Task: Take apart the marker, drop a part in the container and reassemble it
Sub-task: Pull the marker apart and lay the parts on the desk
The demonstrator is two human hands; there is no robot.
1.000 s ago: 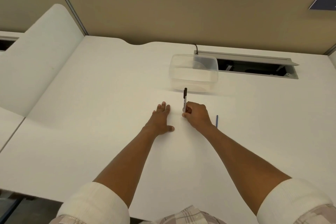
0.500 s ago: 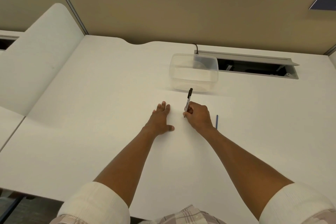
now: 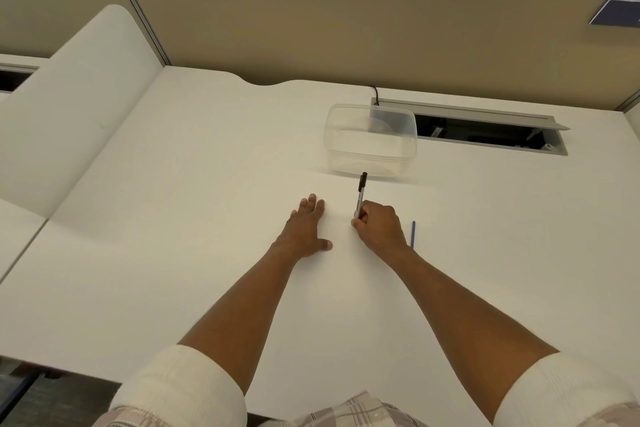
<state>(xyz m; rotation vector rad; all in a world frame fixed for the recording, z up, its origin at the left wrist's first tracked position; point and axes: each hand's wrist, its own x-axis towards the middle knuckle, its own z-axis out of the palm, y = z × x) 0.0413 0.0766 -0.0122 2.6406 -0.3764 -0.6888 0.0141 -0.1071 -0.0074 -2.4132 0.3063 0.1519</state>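
The marker [image 3: 360,194] stands nearly upright on the white desk [image 3: 173,253], black cap uppermost, leaning slightly to the right. Its lower end is gripped by the right hand [image 3: 379,227], whose fingers are curled round the barrel. The cap end appears in front of the near wall of the container [image 3: 370,140]; whether the two touch cannot be told. The container is clear plastic, lidless, and sits on the desk just beyond the marker. The left hand [image 3: 306,227] lies flat on the desk to the left of the marker, fingers straight, holding nothing. A thin blue stick [image 3: 412,234] lies on the desk just right of the right hand. Beyond the container, to its right, is an open cable tray [image 3: 485,128] set into the desk.
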